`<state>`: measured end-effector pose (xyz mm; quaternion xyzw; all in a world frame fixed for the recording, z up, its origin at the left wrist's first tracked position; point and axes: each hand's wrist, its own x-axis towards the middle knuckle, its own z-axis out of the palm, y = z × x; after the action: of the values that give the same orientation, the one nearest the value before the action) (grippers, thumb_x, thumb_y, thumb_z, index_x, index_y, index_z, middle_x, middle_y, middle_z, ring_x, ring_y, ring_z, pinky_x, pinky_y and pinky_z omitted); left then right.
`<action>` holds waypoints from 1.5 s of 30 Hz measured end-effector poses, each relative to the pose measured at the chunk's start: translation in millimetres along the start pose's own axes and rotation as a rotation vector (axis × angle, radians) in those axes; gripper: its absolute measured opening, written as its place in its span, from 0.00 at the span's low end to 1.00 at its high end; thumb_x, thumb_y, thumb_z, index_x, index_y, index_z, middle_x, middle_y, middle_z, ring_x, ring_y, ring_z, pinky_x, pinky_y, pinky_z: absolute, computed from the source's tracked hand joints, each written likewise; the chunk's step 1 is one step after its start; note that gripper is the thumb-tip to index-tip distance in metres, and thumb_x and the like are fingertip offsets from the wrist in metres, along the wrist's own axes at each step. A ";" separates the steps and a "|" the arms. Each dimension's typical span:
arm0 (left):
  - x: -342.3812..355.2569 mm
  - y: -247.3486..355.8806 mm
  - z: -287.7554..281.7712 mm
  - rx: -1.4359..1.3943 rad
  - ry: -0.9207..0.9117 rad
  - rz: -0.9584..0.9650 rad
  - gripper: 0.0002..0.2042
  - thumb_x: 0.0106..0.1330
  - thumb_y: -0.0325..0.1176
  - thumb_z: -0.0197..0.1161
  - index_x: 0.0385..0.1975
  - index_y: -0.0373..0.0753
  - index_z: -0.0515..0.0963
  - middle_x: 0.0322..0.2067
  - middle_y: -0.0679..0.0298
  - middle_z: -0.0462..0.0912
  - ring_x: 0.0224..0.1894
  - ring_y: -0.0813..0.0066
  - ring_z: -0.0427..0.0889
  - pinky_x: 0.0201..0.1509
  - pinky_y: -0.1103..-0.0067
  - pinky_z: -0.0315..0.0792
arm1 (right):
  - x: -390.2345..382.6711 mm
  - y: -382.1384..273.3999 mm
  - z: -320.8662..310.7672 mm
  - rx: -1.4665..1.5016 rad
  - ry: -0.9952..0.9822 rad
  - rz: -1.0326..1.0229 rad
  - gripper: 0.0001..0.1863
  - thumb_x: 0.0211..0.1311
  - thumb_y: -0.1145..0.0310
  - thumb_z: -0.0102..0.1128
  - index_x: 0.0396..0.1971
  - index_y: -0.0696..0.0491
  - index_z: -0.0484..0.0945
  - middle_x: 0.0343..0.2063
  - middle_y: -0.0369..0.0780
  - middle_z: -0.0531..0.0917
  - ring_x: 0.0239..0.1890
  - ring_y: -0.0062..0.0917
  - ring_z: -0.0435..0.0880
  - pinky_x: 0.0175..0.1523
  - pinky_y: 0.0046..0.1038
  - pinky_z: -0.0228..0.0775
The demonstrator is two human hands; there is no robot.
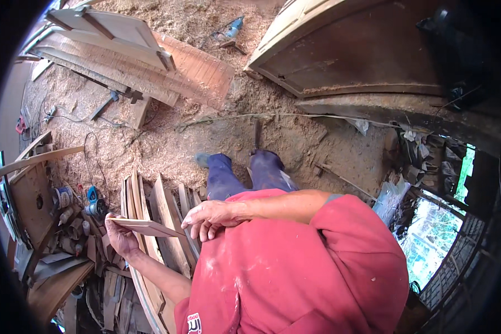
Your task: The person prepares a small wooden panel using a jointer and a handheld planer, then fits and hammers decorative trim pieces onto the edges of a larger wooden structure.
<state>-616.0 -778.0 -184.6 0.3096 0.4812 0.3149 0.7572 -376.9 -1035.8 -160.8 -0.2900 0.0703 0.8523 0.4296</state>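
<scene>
My left hand [122,240] grips one end of a thin, flat piece of wood [151,227], with the thumb at its upper edge and the fingers beneath. The wood is held out level in front of my red top, its other end pointing toward my right hand [210,217]. That right hand hangs close to the wood's right end, fingers loosely bent and a little apart, holding nothing that I can see. Whether its fingertips touch the wood is hard to tell. Below the wood, several long planks [167,209] lean side by side.
Shavings cover the ground [167,139]. A blue power tool [235,28] lies far off, and another blue tool [96,205] stands at left among offcuts. A panel [117,36] rests on a board at upper left. A large wooden door-like piece [345,50] fills the upper right.
</scene>
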 end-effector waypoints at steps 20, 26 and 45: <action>-6.3 25.9 74.0 0.250 0.075 0.275 0.05 0.75 0.34 0.55 0.41 0.40 0.75 0.36 0.71 0.75 0.41 0.79 0.75 0.49 0.79 0.71 | 14.5 -41.6 11.5 -0.291 0.101 -0.217 0.19 0.69 0.65 0.57 0.57 0.53 0.72 0.37 0.37 0.80 0.30 0.20 0.83 0.31 0.22 0.77; 19.7 2.1 59.7 -0.120 0.092 0.199 0.11 0.76 0.39 0.53 0.52 0.44 0.73 0.43 0.66 0.79 0.48 0.69 0.79 0.53 0.66 0.76 | 1.2 -96.1 29.9 -1.111 0.177 -0.573 0.27 0.65 0.54 0.63 0.58 0.56 0.74 0.45 0.39 0.81 0.47 0.22 0.78 0.50 0.28 0.72; 131.8 191.6 102.2 -0.064 0.143 0.416 0.08 0.75 0.35 0.53 0.39 0.39 0.76 0.33 0.64 0.82 0.35 0.76 0.81 0.42 0.77 0.75 | 137.5 -293.8 126.4 -0.817 -0.022 -0.748 0.13 0.69 0.72 0.58 0.50 0.60 0.79 0.41 0.34 0.84 0.44 0.15 0.78 0.51 0.22 0.72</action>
<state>-511.3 -576.0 -71.7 0.3549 0.4492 0.5008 0.6492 -268.2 -711.6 -95.2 -0.4295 -0.3782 0.6026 0.5563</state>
